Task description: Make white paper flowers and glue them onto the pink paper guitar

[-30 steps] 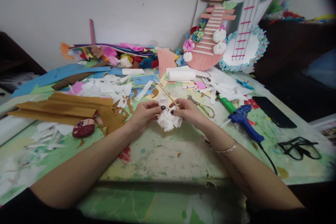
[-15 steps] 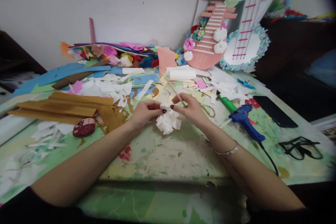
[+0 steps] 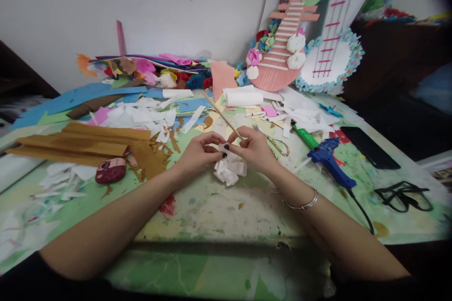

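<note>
A white crepe-paper flower [image 3: 230, 169] hangs below my fingertips over the middle of the table. My left hand [image 3: 202, 153] pinches its upper edge between thumb and index finger. From the other side, my right hand [image 3: 251, 148] pinches the same paper flower, thumb against it. A thin wooden stick [image 3: 221, 114] rises up and left out of my right hand, lodged among its fingers. Gold-handled scissors [image 3: 280, 146] lie just beyond my right hand, their blades partly hidden.
Right of my hands are a blue glue gun [image 3: 330, 162], a black phone [image 3: 369, 147] and glasses [image 3: 402, 196]. Brown crepe paper [image 3: 88, 143] and a dark red case [image 3: 110, 170] lie left. A white paper roll [image 3: 243, 97] and decorated paper instruments [image 3: 282, 51] stand behind.
The wooden stick has swung to lean further left and stands out longer. The flower has shifted slightly right and down. My hands have drawn closer together at its top.
</note>
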Motion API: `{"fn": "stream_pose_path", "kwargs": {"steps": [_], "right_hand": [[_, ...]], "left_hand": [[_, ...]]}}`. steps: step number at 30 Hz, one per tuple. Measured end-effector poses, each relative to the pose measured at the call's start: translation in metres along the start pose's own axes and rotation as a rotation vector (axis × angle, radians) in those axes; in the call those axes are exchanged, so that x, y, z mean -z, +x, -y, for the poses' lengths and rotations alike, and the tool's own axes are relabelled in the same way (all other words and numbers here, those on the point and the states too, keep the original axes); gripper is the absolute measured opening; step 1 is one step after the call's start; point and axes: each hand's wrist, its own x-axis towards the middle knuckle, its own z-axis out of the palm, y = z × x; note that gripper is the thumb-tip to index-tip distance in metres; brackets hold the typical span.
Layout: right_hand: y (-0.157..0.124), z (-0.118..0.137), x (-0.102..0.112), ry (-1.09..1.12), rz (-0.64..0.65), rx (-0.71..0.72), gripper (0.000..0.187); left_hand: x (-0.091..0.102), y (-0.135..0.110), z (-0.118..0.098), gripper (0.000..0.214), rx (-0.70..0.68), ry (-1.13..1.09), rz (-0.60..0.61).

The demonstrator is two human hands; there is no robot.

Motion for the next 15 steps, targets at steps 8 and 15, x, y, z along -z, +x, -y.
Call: {"fn": "stream_pose_path", "kwargs": {"steps": [8,15], "right_hand": [[0.003,0.006,0.013,-0.015,0.034,0.020,0.021],[0.014,-0.005,0.040,-0.206,0.274,-0.036,0.031]], "left_hand": [[0.002,0.002,0.001,0.031,0.055,0.000,-0.023],[0.009,0.008,0.004,0.039,0.122,-0.095,-0.222]]}}
